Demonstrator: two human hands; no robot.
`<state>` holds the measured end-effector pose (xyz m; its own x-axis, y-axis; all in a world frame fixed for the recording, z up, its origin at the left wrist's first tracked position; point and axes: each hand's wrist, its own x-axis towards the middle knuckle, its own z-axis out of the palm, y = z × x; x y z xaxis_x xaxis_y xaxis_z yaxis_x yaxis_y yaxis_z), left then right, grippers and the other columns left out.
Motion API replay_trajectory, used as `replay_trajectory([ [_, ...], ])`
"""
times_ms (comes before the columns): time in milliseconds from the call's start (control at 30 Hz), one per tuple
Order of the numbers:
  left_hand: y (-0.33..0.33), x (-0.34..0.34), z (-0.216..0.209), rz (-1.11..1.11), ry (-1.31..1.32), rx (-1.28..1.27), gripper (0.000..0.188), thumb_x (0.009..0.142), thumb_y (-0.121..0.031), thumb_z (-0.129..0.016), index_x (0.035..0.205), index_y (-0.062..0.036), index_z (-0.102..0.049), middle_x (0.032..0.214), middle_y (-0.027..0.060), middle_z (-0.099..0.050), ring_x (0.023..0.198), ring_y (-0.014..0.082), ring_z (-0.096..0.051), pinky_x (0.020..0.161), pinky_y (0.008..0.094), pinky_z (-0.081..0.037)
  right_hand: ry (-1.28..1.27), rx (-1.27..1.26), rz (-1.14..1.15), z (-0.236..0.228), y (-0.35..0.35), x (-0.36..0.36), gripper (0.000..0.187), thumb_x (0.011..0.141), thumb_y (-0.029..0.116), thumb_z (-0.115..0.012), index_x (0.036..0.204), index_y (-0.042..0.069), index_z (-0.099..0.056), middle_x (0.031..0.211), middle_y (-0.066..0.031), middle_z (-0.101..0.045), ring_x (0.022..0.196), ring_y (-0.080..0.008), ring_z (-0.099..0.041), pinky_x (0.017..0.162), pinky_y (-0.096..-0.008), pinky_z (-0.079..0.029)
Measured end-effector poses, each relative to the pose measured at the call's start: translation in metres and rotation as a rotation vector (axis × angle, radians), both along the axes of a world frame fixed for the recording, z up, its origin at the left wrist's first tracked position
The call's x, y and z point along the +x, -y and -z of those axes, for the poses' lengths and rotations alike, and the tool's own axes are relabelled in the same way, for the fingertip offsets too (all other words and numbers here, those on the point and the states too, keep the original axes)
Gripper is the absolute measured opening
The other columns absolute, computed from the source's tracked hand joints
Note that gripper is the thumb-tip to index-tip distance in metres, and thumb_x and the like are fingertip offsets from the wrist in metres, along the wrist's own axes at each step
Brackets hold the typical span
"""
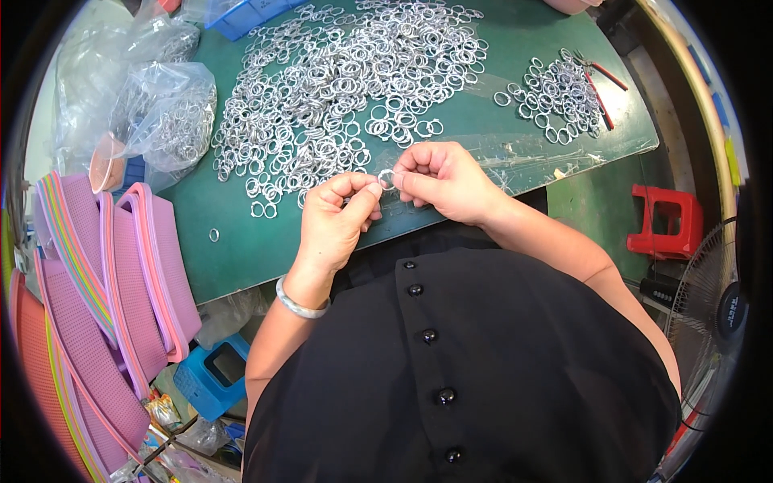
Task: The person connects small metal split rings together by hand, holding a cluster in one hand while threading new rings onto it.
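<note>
Between my two hands a small silver metal ring (386, 179) is pinched at its opposite sides, just above the near edge of the green table. Thumb and fingers of my left hand (334, 211) close on the ring's left side; a pale bangle circles that wrist. My right hand (441, 180) grips the right side with thumb and forefinger, its other fingers curled. Just beyond my hands spreads a big heap of similar silver rings (346, 88). Farther right lies a smaller pile of rings (561, 97), beside red-handled pliers (600, 88).
Clear plastic bags (173, 121) of small metal parts stand at the far left, near a blue bin (250, 16). Pink and purple baskets (145, 282) are stacked at the left. A blue stool (213, 377), a red stool (665, 221) and a fan (704, 306) stand around the table (233, 253).
</note>
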<state>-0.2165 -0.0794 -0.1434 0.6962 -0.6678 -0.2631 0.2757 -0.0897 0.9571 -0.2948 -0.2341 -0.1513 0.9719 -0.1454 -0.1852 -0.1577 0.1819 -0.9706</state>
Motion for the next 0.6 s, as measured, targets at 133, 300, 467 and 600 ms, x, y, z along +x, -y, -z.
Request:
replay_trajectory([
  [133, -0.0023, -0.0020, 0.0002, -0.019, -0.033, -0.087, 0.010, 0.078, -0.006, -0.058, 0.087, -0.0008, -0.060, 0.067, 0.0000, -0.056, 0.054, 0.0037, -0.050, 0.047, 0.0145, -0.038, 0.363, -0.413, 0.098, -0.0028, -0.0029, -0.0042, 0.002, 0.078, 0.002, -0.056, 0.080, 0.000, -0.056, 0.071, -0.0025, -0.057, 0.061, -0.0084, -0.053, 0.053, -0.0220, -0.041],
  [300, -0.0043, -0.0037, -0.0024, 0.004, -0.022, -0.137, 0.011, 0.080, -0.005, -0.056, 0.090, -0.0012, -0.058, 0.068, 0.0010, -0.056, 0.057, 0.0058, -0.051, 0.047, 0.0162, -0.038, 0.630, -0.697, 0.170, -0.0027, -0.0006, -0.0020, 0.006, 0.073, 0.000, -0.059, 0.078, 0.001, -0.056, 0.074, -0.0078, -0.058, 0.066, -0.0217, -0.057, 0.057, -0.0279, -0.045],
  [467, -0.0043, -0.0046, -0.0042, -0.003, -0.027, -0.155, 0.011, 0.081, -0.003, -0.054, 0.091, -0.0015, -0.057, 0.068, 0.0021, -0.055, 0.059, 0.0075, -0.051, 0.048, 0.0173, -0.037, 0.739, -0.783, 0.201, -0.0011, -0.0016, -0.0004, 0.010, 0.070, -0.001, -0.060, 0.078, 0.002, -0.056, 0.074, -0.0079, -0.058, 0.067, -0.0242, -0.057, 0.058, -0.0298, -0.046],
  [600, -0.0049, -0.0050, -0.0007, -0.002, -0.123, -0.236, 0.013, 0.082, -0.007, -0.055, 0.093, -0.0010, -0.059, 0.069, 0.0009, -0.056, 0.058, 0.0056, -0.051, 0.048, 0.0163, -0.039, 0.786, -0.845, 0.217, -0.0015, -0.0020, 0.0002, 0.012, 0.068, -0.001, -0.061, 0.078, 0.003, -0.057, 0.074, -0.0079, -0.058, 0.066, -0.0246, -0.057, 0.057, -0.0304, -0.045],
])
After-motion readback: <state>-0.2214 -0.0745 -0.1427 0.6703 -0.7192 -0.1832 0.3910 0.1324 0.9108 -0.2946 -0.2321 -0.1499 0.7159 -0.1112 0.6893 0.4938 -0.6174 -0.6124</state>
